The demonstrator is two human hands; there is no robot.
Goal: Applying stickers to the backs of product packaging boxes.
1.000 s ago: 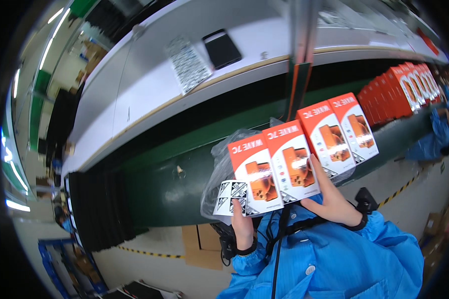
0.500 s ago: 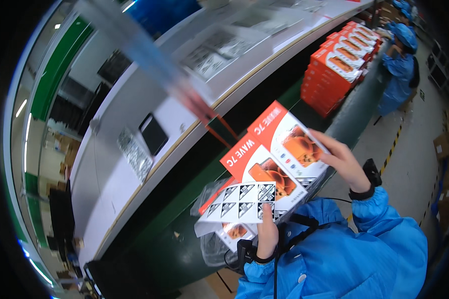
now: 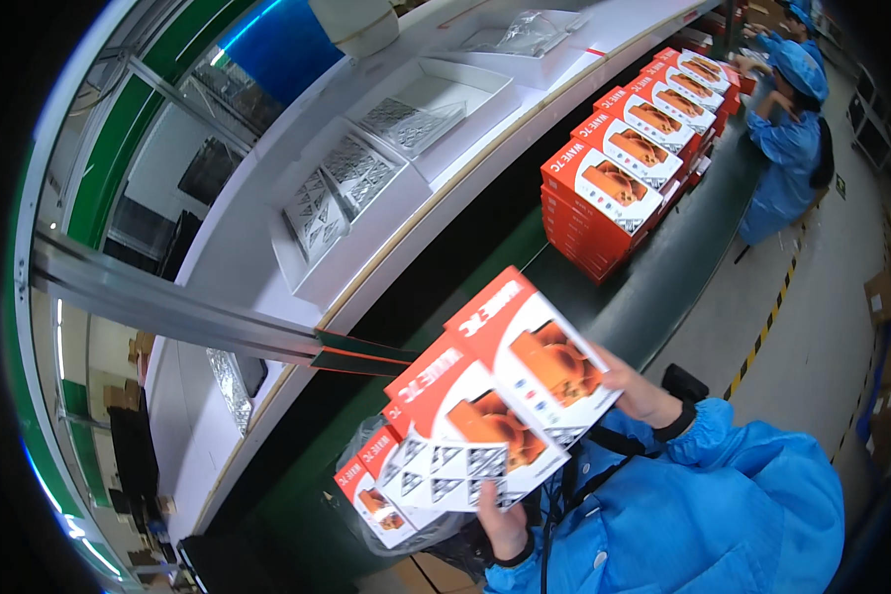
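Observation:
I hold a row of orange-and-white cartons (image 3: 485, 411) pressed together between both hands, tilted above the dark conveyor belt (image 3: 653, 297). My left hand (image 3: 502, 523) grips the lower left end from below, near a white carton side printed with small triangles. My right hand (image 3: 641, 391) presses on the upper right end. A clear plastic bag (image 3: 366, 470) hangs around the lowest carton. Blue sleeves cover both my forearms.
Stacks of the same orange cartons (image 3: 634, 168) stand along the belt toward a person in blue (image 3: 787, 129). A white shelf above holds trays (image 3: 406, 124) of patterned sheets. A metal rail (image 3: 168, 312) crosses at the left. Yellow-black floor tape (image 3: 762, 337) runs beside the belt.
The view has swung right along the line, bringing the carton stacks and the other worker closer. The cartons in my hands tilted and dropped lower in the picture; my grip is unchanged.

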